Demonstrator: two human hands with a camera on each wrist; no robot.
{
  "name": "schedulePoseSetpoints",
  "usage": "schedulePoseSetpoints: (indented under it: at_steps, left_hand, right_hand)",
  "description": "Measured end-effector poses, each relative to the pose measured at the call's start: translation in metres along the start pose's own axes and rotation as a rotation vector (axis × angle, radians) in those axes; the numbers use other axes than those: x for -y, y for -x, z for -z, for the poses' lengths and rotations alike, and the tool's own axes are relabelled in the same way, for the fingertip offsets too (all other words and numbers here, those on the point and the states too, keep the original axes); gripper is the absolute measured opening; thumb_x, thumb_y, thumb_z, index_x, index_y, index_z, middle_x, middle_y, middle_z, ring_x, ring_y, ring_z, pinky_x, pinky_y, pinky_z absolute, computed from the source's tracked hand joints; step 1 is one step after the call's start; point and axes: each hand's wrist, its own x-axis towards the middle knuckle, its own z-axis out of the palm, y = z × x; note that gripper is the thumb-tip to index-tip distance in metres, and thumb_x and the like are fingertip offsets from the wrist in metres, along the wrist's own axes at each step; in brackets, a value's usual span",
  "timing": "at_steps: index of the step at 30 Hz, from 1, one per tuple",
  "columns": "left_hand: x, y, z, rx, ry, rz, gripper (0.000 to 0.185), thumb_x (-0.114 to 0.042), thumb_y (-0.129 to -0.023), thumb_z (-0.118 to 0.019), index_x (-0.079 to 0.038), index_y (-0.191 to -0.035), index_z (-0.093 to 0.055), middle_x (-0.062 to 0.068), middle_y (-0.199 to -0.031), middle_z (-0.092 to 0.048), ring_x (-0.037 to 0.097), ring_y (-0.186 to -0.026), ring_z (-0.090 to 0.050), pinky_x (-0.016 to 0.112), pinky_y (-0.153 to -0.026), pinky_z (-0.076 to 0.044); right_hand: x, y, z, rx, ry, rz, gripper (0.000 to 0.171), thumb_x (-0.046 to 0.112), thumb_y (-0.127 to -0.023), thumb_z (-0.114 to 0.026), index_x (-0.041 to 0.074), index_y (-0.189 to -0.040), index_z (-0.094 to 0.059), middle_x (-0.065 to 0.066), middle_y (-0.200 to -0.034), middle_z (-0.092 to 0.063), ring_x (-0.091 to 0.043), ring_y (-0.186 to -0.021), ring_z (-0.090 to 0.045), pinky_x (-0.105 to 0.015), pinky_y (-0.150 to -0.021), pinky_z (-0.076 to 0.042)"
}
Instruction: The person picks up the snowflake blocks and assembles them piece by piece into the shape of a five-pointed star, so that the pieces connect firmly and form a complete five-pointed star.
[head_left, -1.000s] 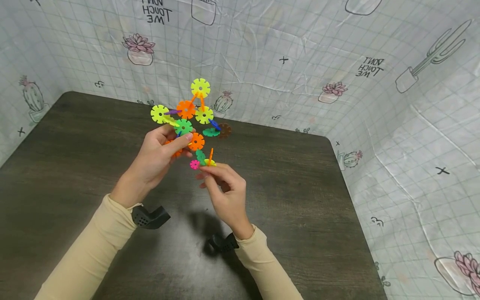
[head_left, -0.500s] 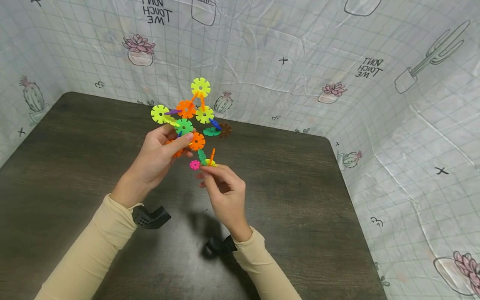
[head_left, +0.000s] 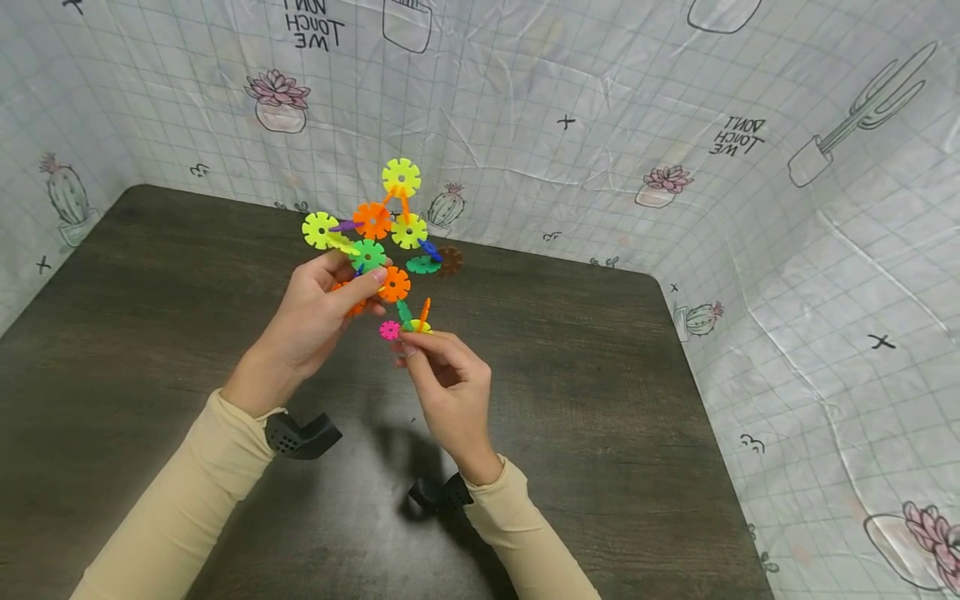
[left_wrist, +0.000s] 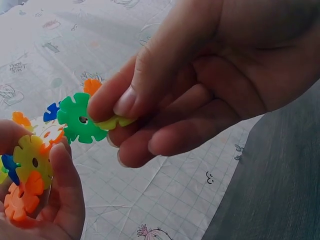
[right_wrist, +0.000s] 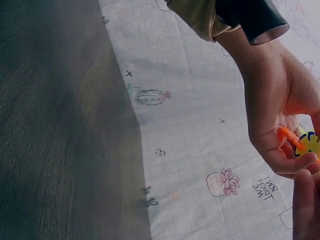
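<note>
A branching build of notched plastic discs [head_left: 372,220] in yellow, orange, green, purple, blue and brown is held up over the table. My left hand [head_left: 296,325] grips it low on its left side, thumb across a green disc [head_left: 368,255] and beside an orange disc [head_left: 394,284]. Thumb and index finger of my right hand [head_left: 457,392] pinch a yellow disc [left_wrist: 116,123], seen edge-on in the left wrist view and joined to a green disc [left_wrist: 80,119]. By those fingertips are a small pink disc [head_left: 389,330] and an upright orange disc [head_left: 426,312]. Fingers partly hide both held spots.
Beneath both hands lies a dark wood-grain table [head_left: 600,375]. Behind it and along its sides hangs a pale gridded cloth [head_left: 517,100] printed with cacti. A black camera mount [head_left: 303,435] sits on the left wrist, another camera mount [head_left: 441,493] on the right.
The right wrist has dropped slightly toward the lower left. Both hands keep their holds, and the disc build is almost still.
</note>
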Motion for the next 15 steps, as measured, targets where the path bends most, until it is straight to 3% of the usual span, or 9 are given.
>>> schedulePoseSetpoints:
  at_steps: [15]
  left_hand:
    - [0.0021,0.0001,0.0000,-0.005,-0.025,-0.012,0.033,-0.014,-0.088,-0.066,-0.003,-0.118,-0.057,0.000,-0.100,-0.066,0.014,-0.078,-0.059,0.025,-0.067,-0.053]
  right_hand:
    - [-0.0010,-0.0038,-0.0042,-0.007,-0.036,0.051,0.017,-0.008,-0.087,-0.058,-0.011,-0.104,-0.061,-0.027,-0.095,-0.063,-0.024,-0.084,-0.069,-0.042,-0.073,-0.057]
